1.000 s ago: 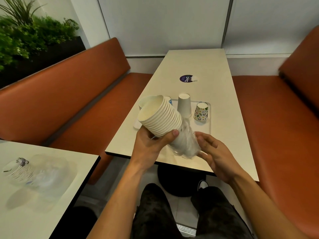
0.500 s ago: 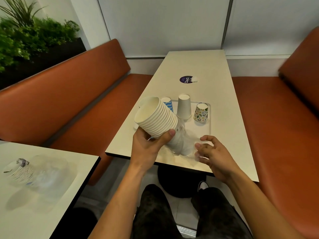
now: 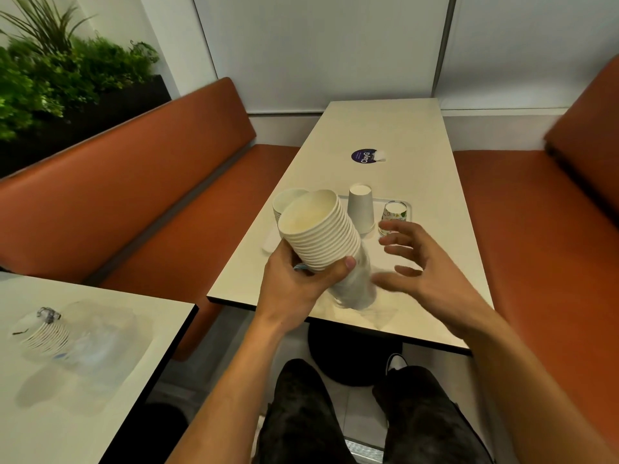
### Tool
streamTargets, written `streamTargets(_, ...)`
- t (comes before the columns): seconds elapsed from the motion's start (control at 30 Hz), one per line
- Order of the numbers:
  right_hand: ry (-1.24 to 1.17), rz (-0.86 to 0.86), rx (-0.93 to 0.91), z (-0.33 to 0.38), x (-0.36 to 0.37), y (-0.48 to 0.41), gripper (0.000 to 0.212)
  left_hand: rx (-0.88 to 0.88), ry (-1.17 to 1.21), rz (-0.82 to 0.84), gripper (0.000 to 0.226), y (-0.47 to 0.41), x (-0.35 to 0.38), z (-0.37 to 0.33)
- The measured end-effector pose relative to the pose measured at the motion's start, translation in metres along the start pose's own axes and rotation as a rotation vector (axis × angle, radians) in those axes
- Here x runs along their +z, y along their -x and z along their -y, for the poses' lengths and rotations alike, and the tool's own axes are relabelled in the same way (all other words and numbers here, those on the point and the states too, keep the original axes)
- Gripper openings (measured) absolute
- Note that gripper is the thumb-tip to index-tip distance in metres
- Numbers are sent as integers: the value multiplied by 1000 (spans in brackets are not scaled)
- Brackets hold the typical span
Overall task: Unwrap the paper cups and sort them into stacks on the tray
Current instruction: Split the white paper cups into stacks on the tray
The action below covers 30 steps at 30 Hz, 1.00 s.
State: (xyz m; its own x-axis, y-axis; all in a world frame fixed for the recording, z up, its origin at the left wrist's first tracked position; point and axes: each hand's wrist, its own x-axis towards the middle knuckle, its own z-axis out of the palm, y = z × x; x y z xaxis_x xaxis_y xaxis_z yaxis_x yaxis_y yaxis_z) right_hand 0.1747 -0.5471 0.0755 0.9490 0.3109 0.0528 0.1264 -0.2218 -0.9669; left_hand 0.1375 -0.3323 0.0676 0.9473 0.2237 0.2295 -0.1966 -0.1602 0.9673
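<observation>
My left hand (image 3: 298,286) grips a stack of white paper cups (image 3: 321,229), tilted with the open mouths toward me. Clear plastic wrap (image 3: 356,289) still hangs on the lower end of the stack and drapes onto the table. My right hand (image 3: 425,262) hovers just right of the wrap with fingers spread, holding nothing. On the white tray (image 3: 407,204) behind stand an upside-down white cup (image 3: 361,209) and an upside-down patterned cup (image 3: 394,212). Another white cup stack (image 3: 284,199) shows behind the held one.
The beige table (image 3: 385,128) carries a round dark sticker (image 3: 364,156). Orange benches (image 3: 134,195) flank it on both sides. A second table at lower left holds a wrapped cup stack (image 3: 50,333) in clear plastic. Plants (image 3: 50,72) stand at the far left.
My right hand has let go of the plastic wrap and lifted up and rightward with fingers spread. The cup stack in my left hand has tipped a little more upright.
</observation>
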Motion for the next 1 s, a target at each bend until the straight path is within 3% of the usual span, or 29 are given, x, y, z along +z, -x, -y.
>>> streamTargets(0.1, 168, 204, 4, 12, 9, 0, 94, -2, 31, 16, 76, 0, 4, -7)
streamTargets(0.2, 9, 252, -78, 16, 24, 0, 65, 5, 59, 45, 62, 0, 9, -13)
streamTargets(0.27, -8, 235, -105, 14, 29, -1, 58, 7, 74, 57, 62, 1, 9, -15)
streamTargets(0.43, 57, 116, -69, 4, 30, -3, 66, -14, 76, 68, 73, -3, 2, -11)
streamTargets(0.63, 192, 112, -25, -7, 28, -8, 60, -3, 15, 64, 82, -6, 0, -11)
streamTargets(0.8, 237, 143, 40, -16, 25, -10, 68, 23, 7, 23, 82, -7, 2, -8)
streamTargets(1.0, 198, 103, 152, -31, 7, -8, 44, 61, 124, -120, 79, -9, -3, -18)
